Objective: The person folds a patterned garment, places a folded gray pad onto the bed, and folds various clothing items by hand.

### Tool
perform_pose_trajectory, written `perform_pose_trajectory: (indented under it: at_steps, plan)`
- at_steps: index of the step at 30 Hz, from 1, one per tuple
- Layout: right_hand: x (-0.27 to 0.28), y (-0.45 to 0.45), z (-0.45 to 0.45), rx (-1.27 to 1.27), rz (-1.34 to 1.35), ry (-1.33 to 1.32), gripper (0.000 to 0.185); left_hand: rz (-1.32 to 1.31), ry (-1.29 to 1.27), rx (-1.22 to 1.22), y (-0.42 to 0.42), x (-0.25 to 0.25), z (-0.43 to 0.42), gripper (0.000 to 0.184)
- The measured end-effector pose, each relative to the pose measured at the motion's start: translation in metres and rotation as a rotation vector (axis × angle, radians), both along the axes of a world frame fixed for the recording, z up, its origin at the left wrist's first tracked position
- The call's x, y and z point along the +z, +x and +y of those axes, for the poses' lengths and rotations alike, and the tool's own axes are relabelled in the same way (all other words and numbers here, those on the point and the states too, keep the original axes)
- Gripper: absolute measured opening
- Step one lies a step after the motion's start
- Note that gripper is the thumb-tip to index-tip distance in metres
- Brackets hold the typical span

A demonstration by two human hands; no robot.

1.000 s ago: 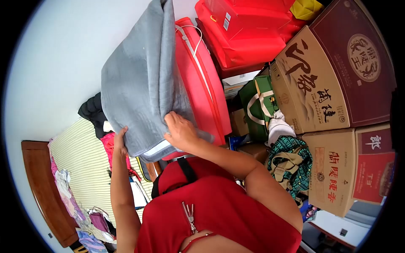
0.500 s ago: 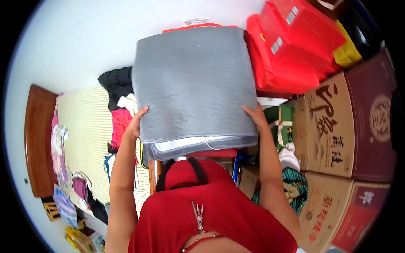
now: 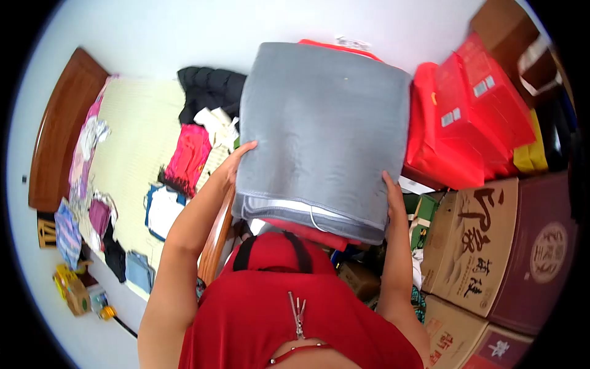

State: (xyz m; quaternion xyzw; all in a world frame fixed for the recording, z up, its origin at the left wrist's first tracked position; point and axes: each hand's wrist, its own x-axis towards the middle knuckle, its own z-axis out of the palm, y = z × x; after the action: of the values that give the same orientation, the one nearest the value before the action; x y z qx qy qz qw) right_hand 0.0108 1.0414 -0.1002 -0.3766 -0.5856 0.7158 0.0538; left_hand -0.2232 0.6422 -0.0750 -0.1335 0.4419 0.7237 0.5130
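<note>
Grey blanket [image 3: 322, 132] turned slightly clockwise, nearly square, layered edge [image 3: 289, 207] nearest, fingers [image 3: 247, 147] gripping both sides

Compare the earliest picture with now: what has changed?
The gray blanket, gathered leftward before, has spread to the right and now covers most of the red case. The right hand let go of its front fold and moved out to the right edge. The left hand stays at the left edge; the red boxes and cardboard boxes remain stacked.
</note>
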Motion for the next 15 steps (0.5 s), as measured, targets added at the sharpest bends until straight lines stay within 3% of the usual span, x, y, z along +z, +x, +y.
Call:
perform_pose_trajectory:
  at_steps: [8, 15]
  plan:
    - [-0.02, 0.024, -0.007, -0.03, -0.024, -0.187, 0.072, 0.077, -0.004, -0.041, 0.002, -0.015, 0.003, 0.069]
    - [-0.027, 0.017, 0.036, 0.057, -0.005, -0.345, 0.07, -0.105, 0.133, -0.106, -0.025, -0.044, -0.009, 0.07]
